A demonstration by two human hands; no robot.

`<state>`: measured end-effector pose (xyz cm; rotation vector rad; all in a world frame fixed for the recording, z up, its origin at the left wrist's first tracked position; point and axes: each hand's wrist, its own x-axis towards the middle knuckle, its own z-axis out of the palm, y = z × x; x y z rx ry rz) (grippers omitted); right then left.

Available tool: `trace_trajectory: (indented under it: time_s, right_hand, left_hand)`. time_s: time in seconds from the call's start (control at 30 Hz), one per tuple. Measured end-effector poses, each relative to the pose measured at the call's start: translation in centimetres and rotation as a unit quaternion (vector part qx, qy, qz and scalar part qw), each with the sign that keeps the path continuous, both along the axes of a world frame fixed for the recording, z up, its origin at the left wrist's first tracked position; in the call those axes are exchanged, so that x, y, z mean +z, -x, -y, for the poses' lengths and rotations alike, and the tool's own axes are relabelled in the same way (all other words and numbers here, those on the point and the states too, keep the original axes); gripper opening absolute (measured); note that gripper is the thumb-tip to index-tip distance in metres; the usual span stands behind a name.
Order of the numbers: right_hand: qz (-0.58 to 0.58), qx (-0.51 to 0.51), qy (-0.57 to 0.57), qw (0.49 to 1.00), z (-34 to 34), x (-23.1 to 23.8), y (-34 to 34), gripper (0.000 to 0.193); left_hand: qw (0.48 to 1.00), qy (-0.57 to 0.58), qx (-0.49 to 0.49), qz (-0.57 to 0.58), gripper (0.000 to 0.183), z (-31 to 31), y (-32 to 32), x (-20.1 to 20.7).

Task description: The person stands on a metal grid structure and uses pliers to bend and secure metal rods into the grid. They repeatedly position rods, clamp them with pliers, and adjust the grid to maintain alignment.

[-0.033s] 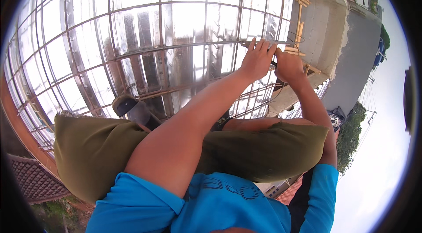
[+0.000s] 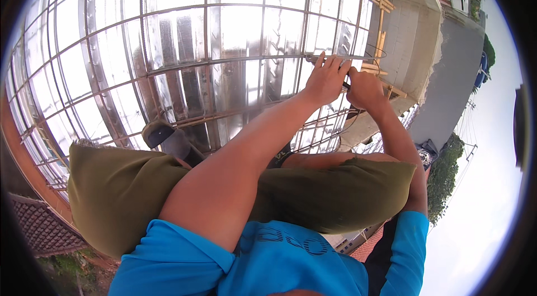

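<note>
Over a crossing in the steel reinforcing mesh (image 2: 235, 58), both my hands work close together. My left hand (image 2: 325, 81) has its fingers curled over a reinforcing bar (image 2: 279, 57); the thumb side is hidden. Just right of it, my right hand (image 2: 366, 90) is closed in a fist around a tool with a dark handle (image 2: 346, 84), whose kind I cannot make out. A small dark metal end (image 2: 310, 58) shows at the left fingertips, partly covered by them. Thin bent wire (image 2: 381, 50) loops out beyond my right hand.
Shiny corrugated metal decking (image 2: 235, 27) lies beneath the mesh. Bamboo poles (image 2: 382, 11) stand beside a concrete wall (image 2: 411, 44) at right. My boot (image 2: 159, 133) rests on the mesh at lower left. Tiled roofing (image 2: 42, 226) lies beyond the decking's left edge.
My right hand has turned slightly and shifted a little down and left with the tool. My left hand stays at the bar.
</note>
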<state>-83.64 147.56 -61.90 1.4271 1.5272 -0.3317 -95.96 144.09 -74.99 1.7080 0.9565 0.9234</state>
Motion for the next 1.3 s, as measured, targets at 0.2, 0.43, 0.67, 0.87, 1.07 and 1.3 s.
trace_trajectory:
  time_s: [0.2,0.43,0.67,0.87,1.07,1.3]
  right_hand:
    - [-0.055,-0.494,0.138,0.857,-1.6,0.0,-0.6,0.034]
    - [-0.09,-0.17,0.004,0.981,0.8,1.7,1.4,0.045]
    - [-0.193,-0.58,0.122,0.782,1.0,0.6,-1.0,0.03]
    - [-0.069,0.036,-0.117,0.99,2.9,2.7,2.1,0.048]
    - [0.068,0.116,-0.084,0.987,2.1,-0.1,0.6,0.012]
    - [0.094,0.049,-0.105,0.989,1.4,-0.6,2.0,0.014]
  left_hand:
    - [0.997,-0.017,-0.071,-0.02,0.033,-0.5,-1.0,-1.8]
    - [0.961,0.012,-0.254,-0.109,0.03,-3.5,-1.6,-1.7]
    - [0.985,-0.165,-0.044,-0.026,0.041,0.5,-0.1,-2.7]
    - [0.988,-0.081,-0.126,-0.028,0.025,-2.8,-2.5,-2.8]
    - [0.998,-0.042,-0.041,0.027,0.028,-1.4,-2.3,-1.1]
    - [0.999,0.045,-0.003,-0.011,0.032,-1.7,-3.0,-0.8]
